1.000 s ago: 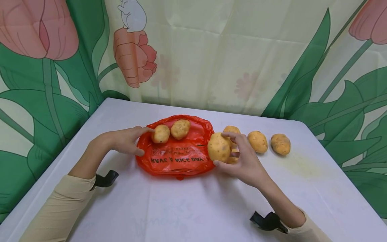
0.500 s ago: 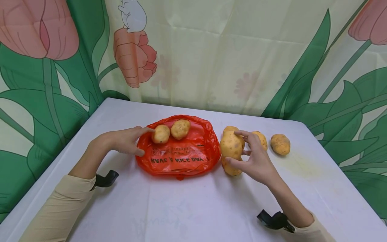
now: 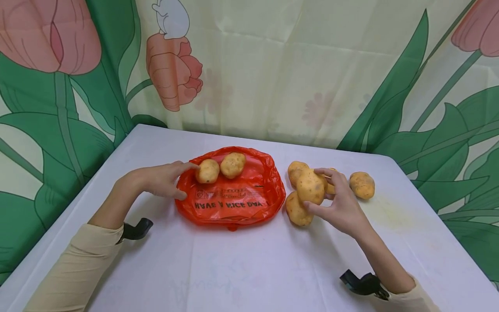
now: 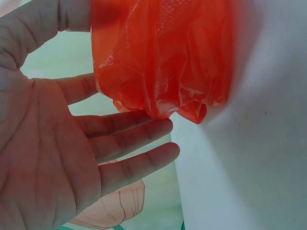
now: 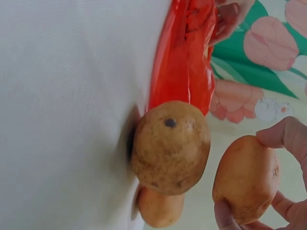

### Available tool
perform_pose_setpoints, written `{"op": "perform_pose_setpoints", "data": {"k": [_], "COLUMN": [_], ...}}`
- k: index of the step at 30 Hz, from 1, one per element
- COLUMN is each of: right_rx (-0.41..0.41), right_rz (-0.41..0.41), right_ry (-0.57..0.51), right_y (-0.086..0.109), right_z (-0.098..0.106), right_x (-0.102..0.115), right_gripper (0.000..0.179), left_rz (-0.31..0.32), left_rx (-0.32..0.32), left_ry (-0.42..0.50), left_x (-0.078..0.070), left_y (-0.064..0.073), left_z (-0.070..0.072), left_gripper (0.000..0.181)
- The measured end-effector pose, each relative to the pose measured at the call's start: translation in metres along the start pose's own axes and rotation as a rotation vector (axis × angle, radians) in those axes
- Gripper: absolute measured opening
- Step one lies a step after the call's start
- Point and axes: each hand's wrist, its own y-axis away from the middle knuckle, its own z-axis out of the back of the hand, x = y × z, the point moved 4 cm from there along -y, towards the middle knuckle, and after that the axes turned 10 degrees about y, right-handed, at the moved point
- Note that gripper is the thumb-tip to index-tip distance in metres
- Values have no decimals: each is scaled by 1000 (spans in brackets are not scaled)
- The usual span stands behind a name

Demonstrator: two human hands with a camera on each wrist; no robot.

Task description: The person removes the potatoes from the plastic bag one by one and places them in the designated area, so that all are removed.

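Observation:
In the head view, my right hand [image 3: 340,203] pinches a yellow potato [image 3: 310,186] between thumb and fingertips; the right wrist view shows this potato [image 5: 247,179] raised off the table. Just below and left of it sits a second potato [image 3: 298,209], with a third potato [image 3: 296,173] behind. To the left lies a red plastic bag [image 3: 230,212], its mouth rolled wide, with two potatoes [image 3: 233,165] inside. My left hand [image 3: 165,180] touches the bag's left rim, thumb and fingers spread; its fingers [image 4: 139,165] look nearly straight in the left wrist view.
Another potato [image 3: 362,185] rests at the far right, and one more is mostly hidden behind the right hand. A white cloth covers the table [image 3: 234,268]. Behind its far edge hangs a flower-printed curtain [image 3: 273,86].
My right hand has moved right with the potato, away from the bag's right rim, uncovering the potato below it. The left hand has stayed in place.

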Motion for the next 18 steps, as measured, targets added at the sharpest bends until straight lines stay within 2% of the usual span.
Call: {"op": "perform_pose_setpoints", "data": {"k": [18], "right_rx": [-19], "right_rz": [-22], "right_ry": [61], "right_y": [9], "right_z": [16], "right_x": [-25], "right_gripper": [82], "left_rz": [-3], "left_rx": [1], "left_ry": [-1], "left_x": [0], "left_y": [0], "left_z": [-1], "left_gripper": [78]}}
